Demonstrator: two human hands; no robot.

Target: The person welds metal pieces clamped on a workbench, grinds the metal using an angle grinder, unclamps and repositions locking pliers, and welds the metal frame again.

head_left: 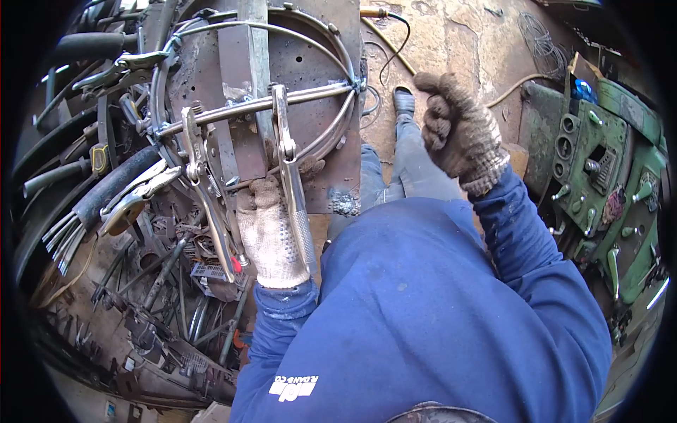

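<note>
A round frame of bent metal rods (247, 107) with crossing bars lies on a steel plate (310, 60). My left hand (268, 236), in a pale knitted glove, is at the plate's near edge. Its fingers are closed round the frame's lower rod. Locking pliers (293, 183) clamp a crossbar just right of that hand, and a second pair of locking pliers (201, 187) grips the bar further left. My right hand (462, 134), in a dirty glove, is raised right of the plate, apart from the frame. Its index finger is extended, the others curl in, and nothing shows in them.
More locking pliers (127, 68) clamp the frame's left side. Metal rods and scrap (162, 282) are piled at the left. An orange-handled tool with a cable (374, 13) lies at the plate's far right edge. A green machine (596, 169) with levers stands at the right.
</note>
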